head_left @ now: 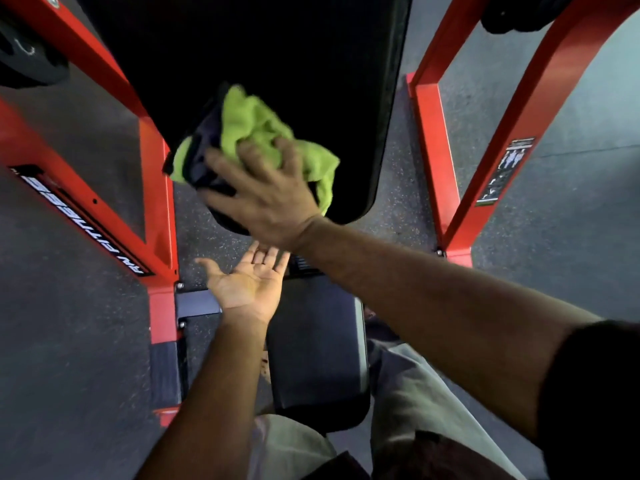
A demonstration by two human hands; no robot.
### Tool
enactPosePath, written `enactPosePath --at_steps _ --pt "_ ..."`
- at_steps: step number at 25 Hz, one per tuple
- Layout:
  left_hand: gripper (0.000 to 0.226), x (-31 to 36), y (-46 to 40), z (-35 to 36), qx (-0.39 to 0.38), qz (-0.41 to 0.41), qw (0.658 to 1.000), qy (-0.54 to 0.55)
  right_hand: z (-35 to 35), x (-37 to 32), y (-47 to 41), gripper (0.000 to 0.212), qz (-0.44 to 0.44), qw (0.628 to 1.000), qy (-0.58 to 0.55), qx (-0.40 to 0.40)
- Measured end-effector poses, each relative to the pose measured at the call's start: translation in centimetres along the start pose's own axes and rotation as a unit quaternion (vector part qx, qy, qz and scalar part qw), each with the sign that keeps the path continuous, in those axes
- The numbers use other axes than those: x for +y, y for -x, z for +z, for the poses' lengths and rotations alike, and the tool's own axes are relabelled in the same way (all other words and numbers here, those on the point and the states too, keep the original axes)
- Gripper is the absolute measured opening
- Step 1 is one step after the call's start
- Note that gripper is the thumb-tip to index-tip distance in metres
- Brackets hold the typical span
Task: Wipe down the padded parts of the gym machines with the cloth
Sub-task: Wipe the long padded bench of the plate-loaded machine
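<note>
Head cam: right hand (263, 195) is pressing the green cloth (263, 133) flat w/ spread fingers onto the black back pad (277, 57), near its lower edge, prob. so the palm is covering max area per swipe. Left hand (247, 282) is hovering palm-up, relaxed, holding nothing, above the seat pad (318, 358), likely ready to catch or steady.

The cloth (256, 140) is smeared with motion blur, and the right hand (263, 199) covers its lower middle, so you can't really tell how the grip sits on it. The back pad (294, 64) runs off the top edge. The left hand's (247, 282) fingertips disappear under the right wrist. The sticker (505, 171) on the red frame (429, 150) is too small to read, and the weight plate (27, 57) is cut off at the left.
</note>
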State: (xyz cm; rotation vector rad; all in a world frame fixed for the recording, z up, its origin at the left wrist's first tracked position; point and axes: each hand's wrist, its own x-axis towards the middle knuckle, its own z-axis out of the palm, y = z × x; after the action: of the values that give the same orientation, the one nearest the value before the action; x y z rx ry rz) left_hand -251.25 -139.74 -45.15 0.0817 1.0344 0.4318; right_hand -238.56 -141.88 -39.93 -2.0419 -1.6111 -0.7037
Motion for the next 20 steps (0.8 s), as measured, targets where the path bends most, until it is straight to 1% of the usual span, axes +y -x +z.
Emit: enactPosePath --at_steps 1,2,3,4,5,6,7,8,9,10,12,13,14,15,16,17,18,19,20 --pt "0.106 0.5 0.2 0.0 -0.009 0.010 1.000 -0.016 0.7 -0.8 1.1 0.030 -0.027 0.999 -0.017 -0.035" --pt "0.096 0.9 0.5 0.1 -0.017 0.019 0.999 -0.036 1.0 -1.2 2.8 0.027 -0.045 0.996 -0.032 -0.074" --pt "0.084 1.2 0.7 0.1 -0.014 0.023 0.998 -0.055 0.9 -1.4 4.7 0.026 -0.043 0.992 -0.037 -0.111" --pt "0.077 1.5 0.9 0.3 -0.010 0.028 0.997 -0.072 0.5 -1.6 6.8 0.026 -0.013 0.989 -0.038 -0.141" --pt "0.073 1.6 1.0 0.5 -0.007 0.031 0.995 -0.089 0.1 -1.7 9.1 0.027 0.050 0.984 -0.044 -0.166" --pt "0.074 1.6 1.1 0.7 -0.007 0.032 0.994 -0.101 -0.4 -1.8 11.3 0.028 0.145 0.971 -0.059 -0.183" --pt "0.077 1.3 1.2 1.0 -0.011 0.030 0.994 -0.104 -1.2 -1.7 13.4 0.029 0.261 0.944 -0.080 -0.183" --pt "0.082 0.9 1.2 1.3 -0.014 0.023 0.995 -0.094 -2.1 -1.4 15.1 0.030 0.380 0.904 -0.112 -0.161" --pt "0.084 0.3 1.2 1.7 -0.011 0.021 0.996 -0.088 -2.9 -1.2 16.2 0.032 0.487 0.850 -0.162 -0.116" --pt "0.083 -0.5 1.4 2.2 -0.003 0.024 0.995 -0.093 -3.6 -0.9 16.6 0.033 0.570 0.790 -0.217 -0.054" --pt "0.077 -2.1 1.8 3.0 0.020 0.028 0.992 -0.124 -4.5 -0.2 15.6 0.035 0.685 0.659 -0.302 0.074" --pt "0.073 -2.9 2.0 3.3 0.025 0.025 0.988 -0.148 -4.5 0.4 14.8 0.037 0.733 0.576 -0.339 0.129" --pt "0.068 -3.6 2.2 3.5 0.028 0.016 0.982 -0.185 -4.0 1.1 14.1 0.038 0.778 0.474 -0.373 0.175" --pt "0.063 -4.3 2.3 3.5 0.031 0.003 0.973 -0.230 -3.6 2.0 13.5 0.038 0.815 0.363 -0.403 0.204" --pt "0.056 -5.0 2.4 3.5 0.036 -0.013 0.962 -0.271 -3.0 2.9 13.1 0.036 0.836 0.266 -0.432 0.210" --pt "0.049 -5.5 2.4 3.5 0.039 -0.031 0.954 -0.296 -2.6 3.7 12.8 0.033 0.839 0.207 -0.460 0.204" --pt "0.047 -5.9 2.6 3.6 0.037 -0.050 0.952 -0.300 -2.6 4.3 12.4 0.031 0.835 0.187 -0.478 0.198" --pt "0.051 -6.2 2.8 3.7 0.035 -0.064 0.954 -0.292 -2.8 5.1 11.9 0.029 0.830 0.192 -0.485 0.199" --pt "0.057 -6.3 3.1 3.7 0.032 -0.072 0.957 -0.280 -2.9 5.9 11.4 0.025 0.825 0.217 -0.483 0.201"
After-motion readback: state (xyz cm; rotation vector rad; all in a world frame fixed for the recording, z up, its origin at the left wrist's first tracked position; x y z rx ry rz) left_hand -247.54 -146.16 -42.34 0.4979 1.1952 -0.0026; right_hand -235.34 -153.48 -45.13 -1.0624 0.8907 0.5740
